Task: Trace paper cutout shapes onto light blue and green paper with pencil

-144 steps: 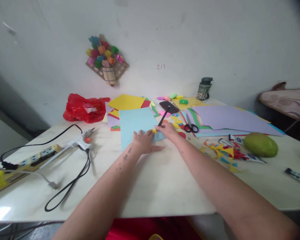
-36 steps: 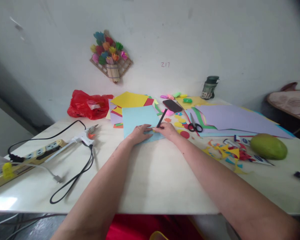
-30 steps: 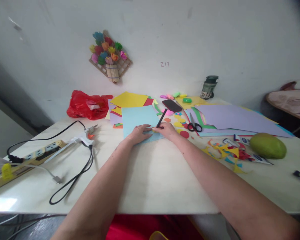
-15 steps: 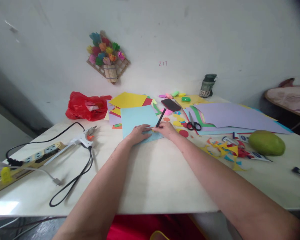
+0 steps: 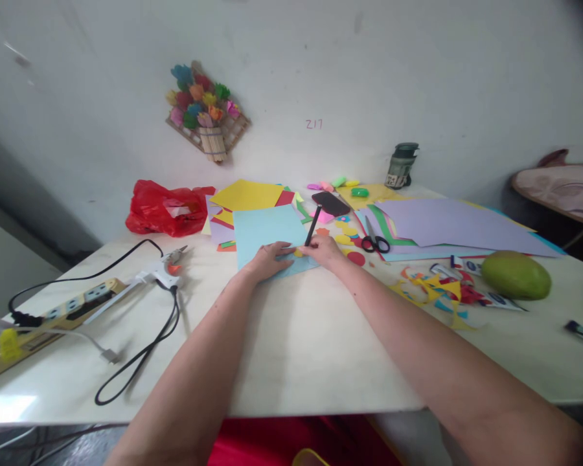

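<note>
- Our left hand (image 5: 268,259) lies spread on the near part of the blue paper (image 5: 269,226).
- Our right hand (image 5: 326,251) pinches the black pen (image 5: 313,225), its top leaning far and slightly right.

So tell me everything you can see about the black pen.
The black pen is slim and straight, plastic by its look, with a small pale spot at its top end. It is tilted, its top leaning away and slightly right. The fingers of the right hand hold it low, over the light blue sheet. Its writing tip is hidden.
</note>
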{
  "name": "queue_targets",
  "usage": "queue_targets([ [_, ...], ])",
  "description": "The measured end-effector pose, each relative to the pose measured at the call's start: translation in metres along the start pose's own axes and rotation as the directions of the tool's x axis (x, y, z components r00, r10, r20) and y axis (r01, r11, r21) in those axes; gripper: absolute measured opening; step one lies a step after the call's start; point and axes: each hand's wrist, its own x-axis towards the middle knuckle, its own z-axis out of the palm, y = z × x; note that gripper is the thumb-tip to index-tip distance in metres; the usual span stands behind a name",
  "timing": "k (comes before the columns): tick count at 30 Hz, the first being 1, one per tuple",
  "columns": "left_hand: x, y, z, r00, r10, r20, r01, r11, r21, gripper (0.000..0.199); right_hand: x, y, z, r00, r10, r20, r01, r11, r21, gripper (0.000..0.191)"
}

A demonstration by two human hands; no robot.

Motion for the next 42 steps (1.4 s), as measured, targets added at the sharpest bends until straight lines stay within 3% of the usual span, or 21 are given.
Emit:
queue_targets([
  [12, -0.002, 0.004, -0.002, 1.0, -0.02, 0.016, 0.02, 1.0, 0.007, 0.048, -0.001, -0.003, -0.003, 0.998, 0.056, -0.013, -0.056, 0.998, 0.028, 0.022],
  [18, -0.002, 0.004, -0.001, 1.0, -0.004, 0.013, 0.004, 1.0, 0.015, 0.046, -0.003, -0.009, -0.004, 0.998, -0.04, -0.052, 0.046, 0.993, 0.11, 0.03],
  [22, -0.002, 0.005, -0.002, 1.0, -0.009, 0.009, 0.009, 0.999, 0.035, 0.046, -0.001, -0.007, 0.001, 0.998, -0.049, 0.027, 0.045, 0.99, 0.136, 0.032],
  [42, 0.0, 0.002, -0.001, 0.998, -0.062, -0.01, 0.062, 0.997, 0.038, 0.05, 0.001, -0.006, 0.007, 0.997, -0.053, 0.063, 0.058, 0.996, -0.073, 0.03],
])
